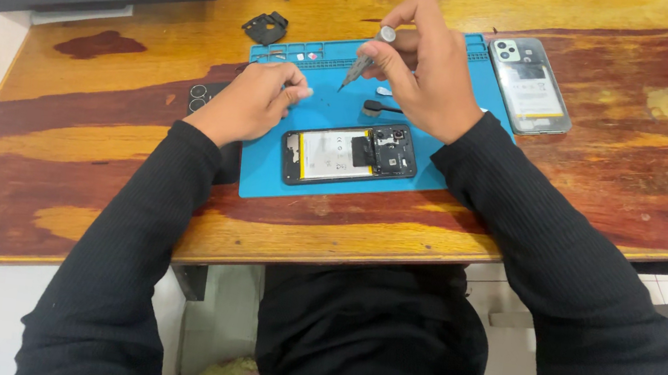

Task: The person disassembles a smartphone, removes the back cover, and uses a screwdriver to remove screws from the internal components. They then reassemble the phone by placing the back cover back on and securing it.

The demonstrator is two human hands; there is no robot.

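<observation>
The opened phone [350, 154] lies face down on the blue work mat [266, 179], its back cover off and the battery and dark circuit area showing. Its long axis runs left to right across the mat, slightly tilted, with the camera end toward the person's right. It lies just on the near side of both hands, between the two forearms.

The right hand [423, 66] is raised over the far part of the mat, fingers pinched around a small screwdriver [365, 58] whose tip points down and to the left, toward the mat just beyond the phone. The left hand [255, 100] rests on the mat's left edge, its fingertips [299, 93] closed together as though pinching something tiny; what they hold cannot be told.

The screwdriver tip hangs nearer the phone's left half than its camera end. A second phone [530, 84] in a clear case lies well apart at the mat's far right corner.
</observation>
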